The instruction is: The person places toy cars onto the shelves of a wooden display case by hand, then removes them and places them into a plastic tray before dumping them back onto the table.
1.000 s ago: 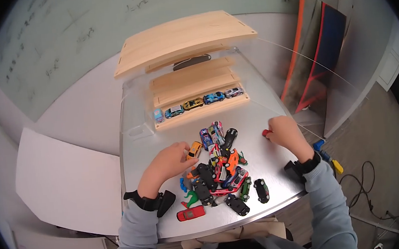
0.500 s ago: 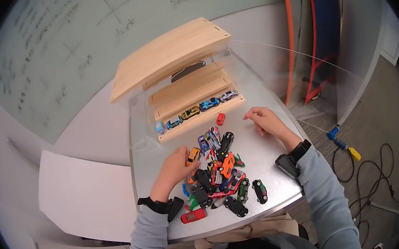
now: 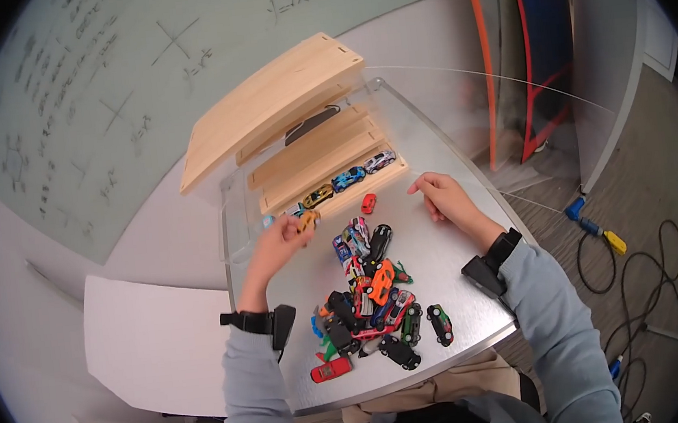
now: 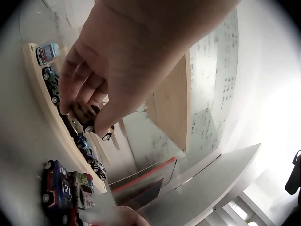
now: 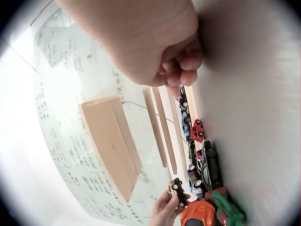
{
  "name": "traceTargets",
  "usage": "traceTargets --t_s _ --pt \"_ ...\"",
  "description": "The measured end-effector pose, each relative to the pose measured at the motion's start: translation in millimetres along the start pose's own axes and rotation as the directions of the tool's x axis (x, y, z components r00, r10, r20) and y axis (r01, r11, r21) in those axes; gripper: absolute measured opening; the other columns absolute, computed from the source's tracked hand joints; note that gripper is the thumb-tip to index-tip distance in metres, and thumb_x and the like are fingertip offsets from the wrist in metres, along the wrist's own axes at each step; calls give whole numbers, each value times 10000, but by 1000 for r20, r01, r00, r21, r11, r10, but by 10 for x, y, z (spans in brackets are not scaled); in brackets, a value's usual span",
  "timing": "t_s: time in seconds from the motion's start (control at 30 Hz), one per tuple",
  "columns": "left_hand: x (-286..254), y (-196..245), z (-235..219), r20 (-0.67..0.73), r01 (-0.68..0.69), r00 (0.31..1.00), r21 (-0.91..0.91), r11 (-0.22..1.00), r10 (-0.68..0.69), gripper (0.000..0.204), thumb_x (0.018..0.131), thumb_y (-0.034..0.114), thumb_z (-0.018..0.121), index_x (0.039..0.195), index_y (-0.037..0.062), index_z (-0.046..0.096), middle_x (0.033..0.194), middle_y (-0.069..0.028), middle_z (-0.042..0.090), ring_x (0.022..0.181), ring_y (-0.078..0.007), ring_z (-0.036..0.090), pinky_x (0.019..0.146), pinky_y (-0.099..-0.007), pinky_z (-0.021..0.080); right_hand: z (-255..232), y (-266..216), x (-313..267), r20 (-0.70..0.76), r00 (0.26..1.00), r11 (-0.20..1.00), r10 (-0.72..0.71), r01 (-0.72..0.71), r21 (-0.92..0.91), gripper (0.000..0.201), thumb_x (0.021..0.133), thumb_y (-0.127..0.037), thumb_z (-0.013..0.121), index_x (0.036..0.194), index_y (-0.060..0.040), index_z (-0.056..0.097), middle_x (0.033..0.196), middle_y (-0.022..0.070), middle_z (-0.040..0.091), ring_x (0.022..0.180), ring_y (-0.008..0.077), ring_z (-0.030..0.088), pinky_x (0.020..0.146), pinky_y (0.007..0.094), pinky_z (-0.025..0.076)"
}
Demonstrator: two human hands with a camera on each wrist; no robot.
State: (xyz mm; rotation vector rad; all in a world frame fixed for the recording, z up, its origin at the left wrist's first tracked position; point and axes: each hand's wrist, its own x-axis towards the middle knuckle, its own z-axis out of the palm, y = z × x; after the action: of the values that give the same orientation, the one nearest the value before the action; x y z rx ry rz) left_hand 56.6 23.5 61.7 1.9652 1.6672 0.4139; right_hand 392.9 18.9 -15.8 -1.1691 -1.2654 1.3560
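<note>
My left hand [image 3: 271, 253] pinches a yellow toy car [image 3: 308, 222] between thumb and fingers, held up in front of the wooden display rack [image 3: 326, 162]. The left wrist view shows that car [image 4: 85, 115] with its wheels toward the thumb side. On the rack's lowest step stands a row of toy cars, among them a gold car [image 3: 319, 196] and a blue car [image 3: 349, 179]. My right hand [image 3: 450, 203] holds nothing; its fingers are loosely bent over the table's right side. Left of it, a small red car [image 3: 368, 203] sits on the metal tabletop.
A pile of toy cars, with an orange car [image 3: 380, 282] on top, covers the table's middle. Nearer the front edge lie a red car [image 3: 332, 369] and a dark green car [image 3: 440, 325]. A clear plastic panel [image 3: 528, 136] stands along the right.
The right hand let go of the small red car in front of the rack and drew back right. The left hand lifted the yellow car from beside the pile toward the rack.
</note>
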Motion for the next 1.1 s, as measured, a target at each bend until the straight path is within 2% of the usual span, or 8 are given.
traceTargets --t_s 0.17,0.37,0.7,0.77,0.87,0.9,0.97,1.1 --pt "851 62 153 -325 -312 917 -220 924 233 384 815 256 704 1074 -5 594 888 -139 663 800 -174 638 696 -297 490 -2 14 -3 -12 1000 999 -29 29 -27 260 939 -243 440 944 -46 610 502 -4 465 380 90 455 362 249 349" --pt "1339 740 267 -249 -385 850 305 871 463 375 790 221 699 1068 -15 609 894 -185 654 790 -322 621 722 -366 493 5 19 8 7 1000 1000 6 -6 -24 243 927 -227 442 943 -52 610 512 -2 473 393 94 475 379 257 372" --pt "1683 1003 642 -164 -416 861 319 852 482 338 836 205 661 1098 0 602 899 -172 642 808 -306 615 714 -368 484 9 -10 -10 12 1000 997 -7 8 -73 242 923 -225 444 928 -56 618 524 -7 485 400 94 483 400 263 379" --pt "1628 967 678 -357 -497 708 360 789 609 268 840 200 650 1004 -10 625 880 -182 639 797 -314 615 697 -378 483 13 -13 -8 12 1000 998 -6 6 -69 243 923 -225 444 926 -56 619 524 -6 485 403 94 485 402 263 381" --pt "1394 1022 579 -355 -492 685 419 763 637 226 844 209 640 947 8 627 842 -166 646 777 -319 621 680 -395 485 3 -18 -20 10 1000 998 -12 13 -68 245 923 -225 445 928 -54 621 523 -5 485 407 94 488 404 263 384" --pt "1265 1074 534 -351 -493 686 422 761 638 226 844 209 640 947 8 627 842 -166 646 777 -319 621 680 -395 485 13 -20 -19 12 1000 997 -20 21 -70 246 923 -226 447 931 -52 621 523 -4 484 408 94 488 405 263 386" --pt "939 1175 434 -22 -331 925 440 835 379 261 841 284 640 942 44 617 832 -145 656 768 -331 630 681 -415 491 13 -10 -6 13 1000 998 -21 22 -66 253 929 -232 446 932 -50 622 521 -4 484 407 93 486 405 263 386" --pt "675 988 579 157 -287 958 588 756 242 338 830 367 639 993 73 604 816 -131 665 755 -333 632 663 -414 492 21 -57 -16 10 1000 997 25 -24 -74 272 946 -251 444 941 -46 621 516 -2 480 403 93 474 402 260 384"
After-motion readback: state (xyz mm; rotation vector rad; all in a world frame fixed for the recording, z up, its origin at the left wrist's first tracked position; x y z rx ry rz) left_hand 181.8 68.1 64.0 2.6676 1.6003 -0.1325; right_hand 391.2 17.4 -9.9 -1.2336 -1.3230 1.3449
